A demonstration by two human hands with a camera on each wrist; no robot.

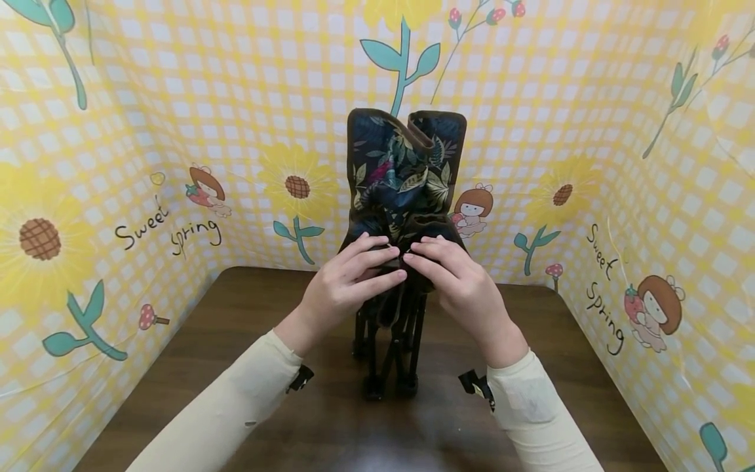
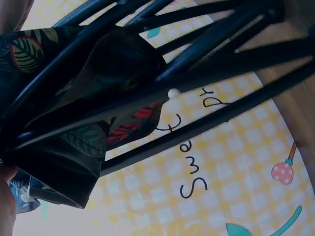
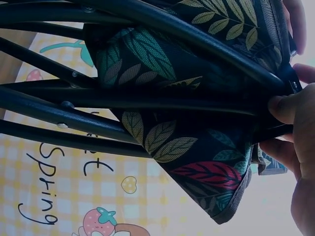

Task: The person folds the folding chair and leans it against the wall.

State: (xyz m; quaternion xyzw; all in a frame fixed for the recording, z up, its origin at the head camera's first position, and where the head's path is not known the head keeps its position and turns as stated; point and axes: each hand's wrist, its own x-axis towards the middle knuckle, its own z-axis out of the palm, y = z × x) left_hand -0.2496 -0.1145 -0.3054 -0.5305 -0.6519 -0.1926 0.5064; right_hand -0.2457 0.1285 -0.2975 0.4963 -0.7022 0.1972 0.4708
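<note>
A small folding chair [image 1: 392, 174] stands partly folded on the brown table, its dark fabric printed with leaves and its black tube legs [image 1: 371, 354] drawn close together. My left hand [image 1: 339, 282] grips the near left part of its frame, fingers over the top; most of the thumb is hidden in the head view. Opposite it, my right hand [image 1: 468, 282] holds the near right part. In the right wrist view, the thumb [image 3: 283, 109] and fingers close round the frame's end beside the patterned fabric [image 3: 162, 132]. The fingertips of both hands nearly meet above the bunched seat.
Brown wooden tabletop [image 1: 236, 328] lies under the chair. A yellow checked cloth [image 1: 236, 118] with flowers and cartoon figures walls in the back and both sides. A black wrist mount [image 1: 301, 378] sits under the left sleeve, another [image 1: 476, 387] by the right.
</note>
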